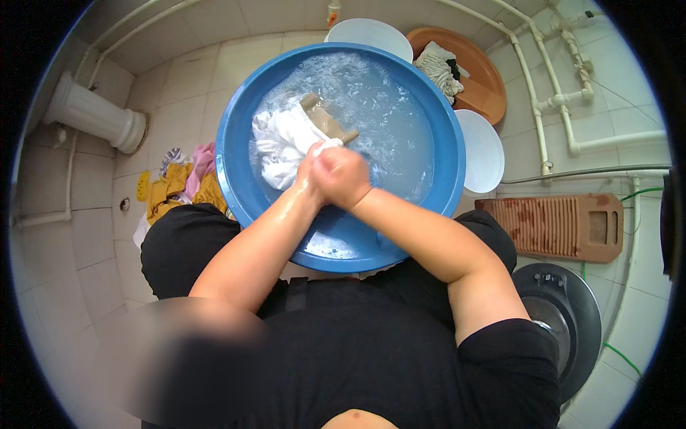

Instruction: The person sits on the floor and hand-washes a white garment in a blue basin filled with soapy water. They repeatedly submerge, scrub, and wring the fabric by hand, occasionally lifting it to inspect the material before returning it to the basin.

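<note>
A large blue basin [232,129] holds sudsy water [400,121]. Bunched at its left side lies a wet white cloth [282,139], partly out of the water. A flat tan piece [321,118] sticks up beside the cloth; I cannot make out what it is. My left hand [307,170] and my right hand [345,175] are pressed together over the near part of the basin, closed on a bit of the white cloth that shows at the top of the fists. The right hand is slightly blurred and hides part of the left fingers.
Yellow and pink clothes [189,179] lie on the tiles at left. Behind and right stand a white basin [368,36], a brown tub [489,79] with a garment, and another white basin [480,150]. A brown washboard [543,227] and dark round basin [579,307] lie at right.
</note>
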Tool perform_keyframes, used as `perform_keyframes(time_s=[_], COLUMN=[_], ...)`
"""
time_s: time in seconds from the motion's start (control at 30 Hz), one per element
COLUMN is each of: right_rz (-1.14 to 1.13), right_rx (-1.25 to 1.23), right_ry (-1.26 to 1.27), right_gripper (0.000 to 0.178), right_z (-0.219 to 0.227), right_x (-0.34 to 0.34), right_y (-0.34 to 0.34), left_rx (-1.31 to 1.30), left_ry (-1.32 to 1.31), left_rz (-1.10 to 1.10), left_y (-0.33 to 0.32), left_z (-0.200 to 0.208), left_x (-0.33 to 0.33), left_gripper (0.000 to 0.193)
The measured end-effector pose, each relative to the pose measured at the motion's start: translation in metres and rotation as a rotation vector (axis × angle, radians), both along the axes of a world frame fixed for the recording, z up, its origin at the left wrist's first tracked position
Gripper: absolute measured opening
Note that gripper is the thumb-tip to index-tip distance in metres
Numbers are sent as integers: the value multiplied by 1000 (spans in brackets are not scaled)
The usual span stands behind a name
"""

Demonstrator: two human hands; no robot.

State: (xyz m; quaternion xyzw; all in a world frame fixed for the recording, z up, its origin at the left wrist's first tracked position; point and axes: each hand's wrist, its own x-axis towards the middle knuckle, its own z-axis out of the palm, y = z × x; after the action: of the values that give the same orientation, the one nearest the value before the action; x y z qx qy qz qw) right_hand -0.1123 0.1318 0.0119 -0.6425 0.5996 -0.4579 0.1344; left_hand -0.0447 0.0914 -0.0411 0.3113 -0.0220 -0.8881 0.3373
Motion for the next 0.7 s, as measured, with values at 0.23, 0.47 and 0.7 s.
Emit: perform_keyframes(time_s=[0.23,0.47,0.7], right_rz=[-168,133,-219], right_rx=[144,92,393], right_ry=[-108,-232,-54], right_gripper=[24,20,23], right_z=[-24,32,-12], right_x=[-25,13,-54], right_y=[-14,23,15], left_rx=[29,-19,-165], left_ry=[-342,-242,-471], left_rz=[1,-54,-138], left_y=[9,6,23], left_z=[20,1,52], left_x=[-15,0,5], left_gripper=[28,28,28])
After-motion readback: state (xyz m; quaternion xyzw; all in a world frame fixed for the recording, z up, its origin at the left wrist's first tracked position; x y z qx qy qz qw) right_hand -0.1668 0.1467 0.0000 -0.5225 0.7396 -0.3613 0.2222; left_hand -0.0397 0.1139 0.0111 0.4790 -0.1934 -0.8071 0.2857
